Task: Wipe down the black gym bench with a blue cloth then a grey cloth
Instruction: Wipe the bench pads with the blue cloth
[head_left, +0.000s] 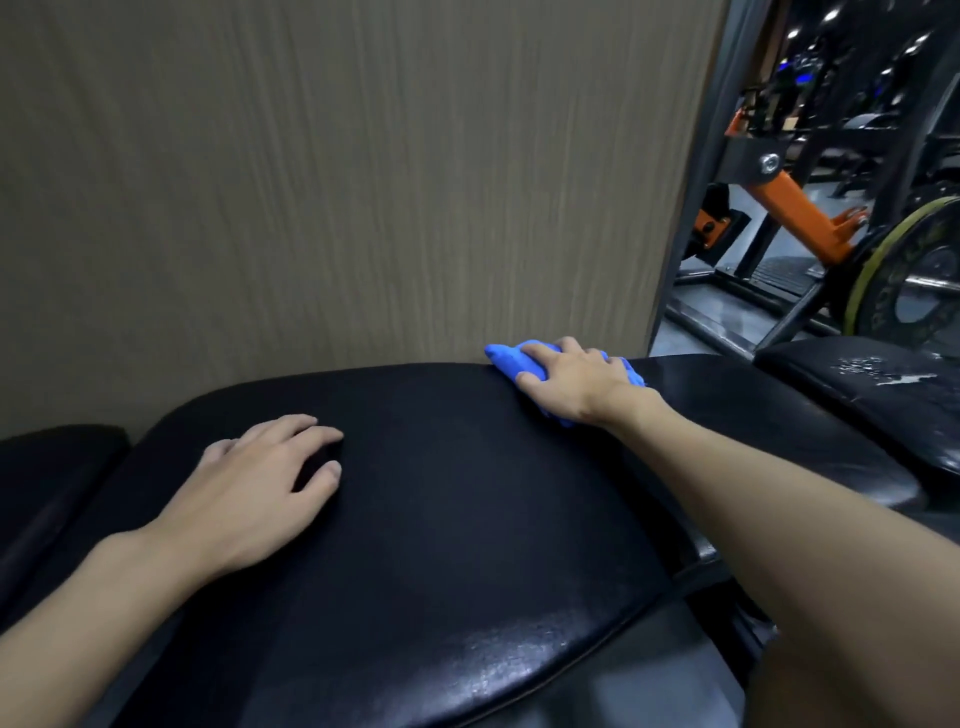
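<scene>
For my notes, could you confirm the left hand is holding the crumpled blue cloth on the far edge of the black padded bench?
No: the head view shows the right hand holding the crumpled blue cloth on the far edge of the black padded bench; the left hand is empty.

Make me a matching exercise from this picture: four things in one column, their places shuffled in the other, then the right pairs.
1. left hand
2. right hand
3. blue cloth
4. weight plate

A. far right, beyond the bench
B. flat on the bench, holding nothing
C. bunched at the bench's far edge
D. on top of the blue cloth

Pairs: 1-B, 2-D, 3-C, 4-A
</scene>
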